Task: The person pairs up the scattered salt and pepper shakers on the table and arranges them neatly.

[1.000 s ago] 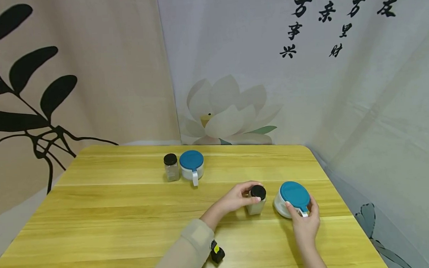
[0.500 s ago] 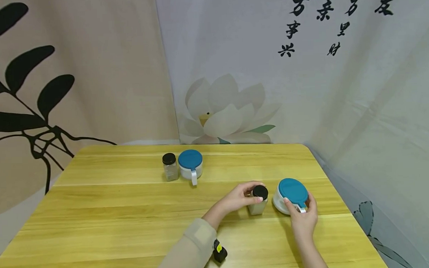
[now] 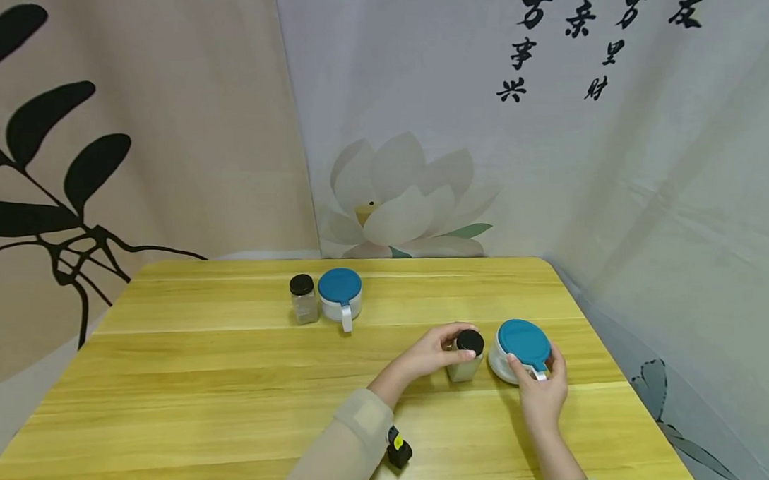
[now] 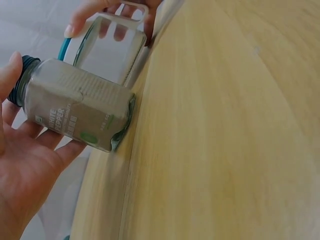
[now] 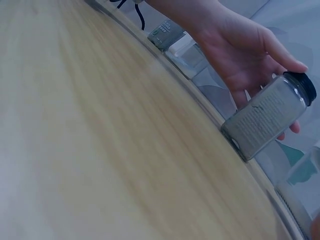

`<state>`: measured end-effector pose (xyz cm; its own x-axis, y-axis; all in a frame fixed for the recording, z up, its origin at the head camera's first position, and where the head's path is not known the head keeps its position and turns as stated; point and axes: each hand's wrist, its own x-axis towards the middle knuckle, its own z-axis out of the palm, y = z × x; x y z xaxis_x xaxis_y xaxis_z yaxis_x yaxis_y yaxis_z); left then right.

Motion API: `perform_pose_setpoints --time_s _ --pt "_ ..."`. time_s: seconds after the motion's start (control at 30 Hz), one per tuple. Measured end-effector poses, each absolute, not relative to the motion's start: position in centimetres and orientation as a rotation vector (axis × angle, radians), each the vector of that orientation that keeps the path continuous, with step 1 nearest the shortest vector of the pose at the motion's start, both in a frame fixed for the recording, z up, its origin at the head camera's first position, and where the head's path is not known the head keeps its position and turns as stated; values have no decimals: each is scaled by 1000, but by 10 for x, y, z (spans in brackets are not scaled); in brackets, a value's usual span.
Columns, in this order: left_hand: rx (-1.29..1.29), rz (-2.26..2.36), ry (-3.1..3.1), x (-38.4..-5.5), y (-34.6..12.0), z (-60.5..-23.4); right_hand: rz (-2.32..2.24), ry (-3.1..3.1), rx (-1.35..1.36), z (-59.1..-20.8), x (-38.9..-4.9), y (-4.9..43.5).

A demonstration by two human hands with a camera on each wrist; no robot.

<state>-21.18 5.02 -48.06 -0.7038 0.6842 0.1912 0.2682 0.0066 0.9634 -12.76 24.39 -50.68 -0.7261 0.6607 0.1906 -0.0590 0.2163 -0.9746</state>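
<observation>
My left hand (image 3: 434, 353) holds a small glass pepper jar (image 3: 465, 368) with a black lid, thumb on the lid's near side and fingers behind. In the left wrist view, the label of this pepper jar (image 4: 80, 102) reads white pepper, and its base is right at the tabletop. Just to its right, my right hand (image 3: 544, 395) grips a clear seasoning jar (image 3: 524, 341) with a blue lid, thumb and fingers on either side of its handle. The right wrist view shows the left hand (image 5: 245, 57) round the pepper jar (image 5: 267, 117); the seasoning jar is mostly cut off there.
Toward the back of the wooden table (image 3: 224, 387) stand a second black-lidded jar (image 3: 305, 306) and a second blue-lidded jar (image 3: 339, 287), side by side. A black device (image 3: 399, 451) sits by the left sleeve. A printed curtain (image 3: 406, 126) hangs behind the table.
My left hand has shifted the pepper jar slightly right, nearer the seasoning jar. My right hand and the seasoning jar have moved a little toward the back. The view has drifted slightly.
</observation>
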Motion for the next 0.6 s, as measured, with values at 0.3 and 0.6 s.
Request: perform_pose_setpoints --time_s 0.3,0.6 --pt "970 1724 1964 -212 51 -481 1560 -1926 -556 -508 -127 245" --pt "965 1743 1929 -214 52 -483 1562 -1931 -554 -508 -126 244"
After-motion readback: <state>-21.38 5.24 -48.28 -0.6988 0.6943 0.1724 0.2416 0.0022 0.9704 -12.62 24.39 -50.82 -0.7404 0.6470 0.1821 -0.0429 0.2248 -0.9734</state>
